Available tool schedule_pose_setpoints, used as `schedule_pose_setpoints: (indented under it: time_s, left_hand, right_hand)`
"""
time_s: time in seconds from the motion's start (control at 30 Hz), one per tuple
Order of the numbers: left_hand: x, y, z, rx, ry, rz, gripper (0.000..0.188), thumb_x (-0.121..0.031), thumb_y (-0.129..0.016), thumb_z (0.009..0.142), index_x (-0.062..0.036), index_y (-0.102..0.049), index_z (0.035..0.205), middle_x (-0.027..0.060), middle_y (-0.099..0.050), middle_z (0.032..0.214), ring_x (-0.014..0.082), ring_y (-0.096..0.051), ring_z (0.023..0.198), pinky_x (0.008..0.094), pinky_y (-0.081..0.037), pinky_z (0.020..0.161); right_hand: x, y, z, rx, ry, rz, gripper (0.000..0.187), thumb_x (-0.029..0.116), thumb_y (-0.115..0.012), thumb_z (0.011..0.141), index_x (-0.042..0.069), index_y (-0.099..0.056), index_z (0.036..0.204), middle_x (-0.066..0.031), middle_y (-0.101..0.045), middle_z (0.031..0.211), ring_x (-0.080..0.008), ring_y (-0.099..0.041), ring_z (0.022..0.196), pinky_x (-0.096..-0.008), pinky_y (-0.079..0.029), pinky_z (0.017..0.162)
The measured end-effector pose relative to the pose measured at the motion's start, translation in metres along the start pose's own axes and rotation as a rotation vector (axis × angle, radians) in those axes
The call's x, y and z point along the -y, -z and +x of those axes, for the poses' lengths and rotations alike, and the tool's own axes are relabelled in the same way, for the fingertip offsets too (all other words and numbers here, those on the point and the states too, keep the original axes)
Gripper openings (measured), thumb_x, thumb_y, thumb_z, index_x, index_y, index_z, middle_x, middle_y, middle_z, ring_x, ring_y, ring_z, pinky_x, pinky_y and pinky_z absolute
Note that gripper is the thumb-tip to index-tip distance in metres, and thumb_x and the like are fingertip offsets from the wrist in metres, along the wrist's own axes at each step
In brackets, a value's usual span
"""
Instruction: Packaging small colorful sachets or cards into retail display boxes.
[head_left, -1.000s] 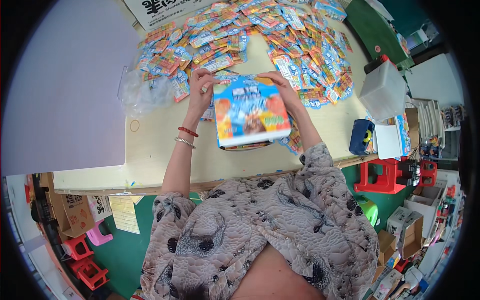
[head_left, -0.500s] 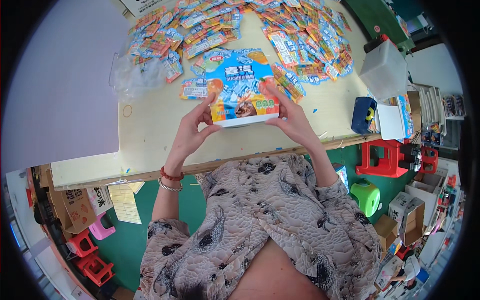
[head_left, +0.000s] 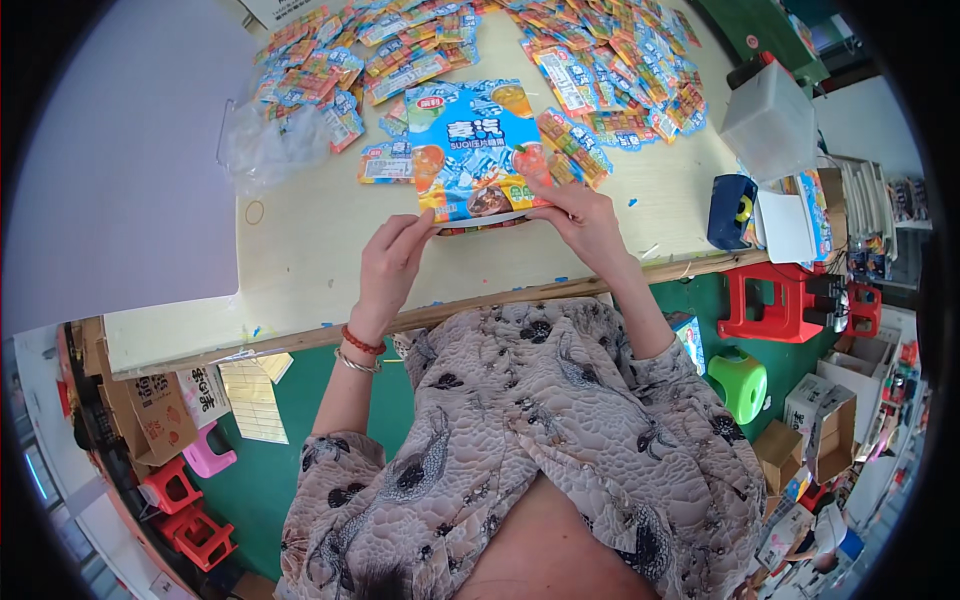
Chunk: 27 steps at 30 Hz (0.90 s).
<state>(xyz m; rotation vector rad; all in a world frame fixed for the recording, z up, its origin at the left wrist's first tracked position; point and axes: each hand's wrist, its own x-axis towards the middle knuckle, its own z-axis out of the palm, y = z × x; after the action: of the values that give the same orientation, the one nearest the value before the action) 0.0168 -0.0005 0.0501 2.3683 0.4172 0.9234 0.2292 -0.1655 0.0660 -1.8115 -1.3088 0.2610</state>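
From where I stand, the left hand and right hand, fingers drawn nearly closed, each pinch a near corner of the box, which lies just beyond and between them.

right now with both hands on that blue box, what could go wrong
The white edge of the box, held by the left hand and right hand, might crease if pinched hard. The colourful contents showing below it could catch if it is pressed down. If the box slides sideways, it may push the loose packets beside it.
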Motion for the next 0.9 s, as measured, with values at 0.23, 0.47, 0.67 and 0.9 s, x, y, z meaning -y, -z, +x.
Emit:
schedule_pose_setpoints:
  time_s: [0.23, 0.47, 0.67, 0.9]
  left_hand:
    - [0.015, -0.007, -0.008, -0.026, 0.024, -0.021, 0.023, 0.004, -0.071, 0.077, -0.0043, -0.069, 0.098, 0.0050, -0.060, 0.084, 0.0147, -0.057, 0.069, 0.0257, -0.047, 0.056]
    - [0.015, 0.020, 0.025, 0.242, -0.242, 0.108, 0.029, -0.006, -0.074, 0.072, -0.0083, -0.063, 0.098, 0.0072, -0.057, 0.116, 0.0273, -0.053, 0.111, 0.0371, -0.047, 0.088]
    - [0.031, -0.006, 0.031, 0.469, -0.434, 0.062, 0.049, -0.013, -0.072, 0.074, -0.0130, -0.055, 0.120, 0.0084, -0.048, 0.136, 0.0295, -0.042, 0.129, 0.0430, -0.037, 0.108]
    - [0.040, -0.017, 0.025, 0.470, -0.510, 0.149, 0.062, -0.014, -0.068, 0.078, -0.0219, -0.047, 0.136, 0.0006, -0.042, 0.144, 0.0253, -0.039, 0.133, 0.0420, -0.032, 0.111]
  right_hand:
    - [-0.026, -0.013, -0.007, -0.008, 0.182, -0.077, 0.033, 0.009, -0.070, 0.080, 0.009, -0.067, 0.112, -0.0087, -0.061, 0.075, -0.0221, -0.055, 0.065, -0.0328, -0.044, 0.060]
    - [-0.029, -0.015, -0.014, 0.033, 0.306, -0.182, 0.041, 0.013, -0.067, 0.081, 0.013, -0.061, 0.121, -0.0078, -0.048, 0.067, -0.0235, -0.054, 0.063, -0.0372, -0.043, 0.057]
    - [-0.017, -0.019, -0.018, 0.012, 0.180, -0.021, 0.043, 0.006, -0.068, 0.079, 0.008, -0.061, 0.122, -0.0078, -0.049, 0.069, -0.0213, -0.051, 0.064, -0.0336, -0.041, 0.058]
    - [-0.023, -0.022, -0.026, -0.060, 0.326, -0.409, 0.046, 0.010, -0.072, 0.075, 0.011, -0.063, 0.120, -0.0046, -0.058, 0.088, -0.0232, -0.054, 0.079, -0.0379, -0.043, 0.067]
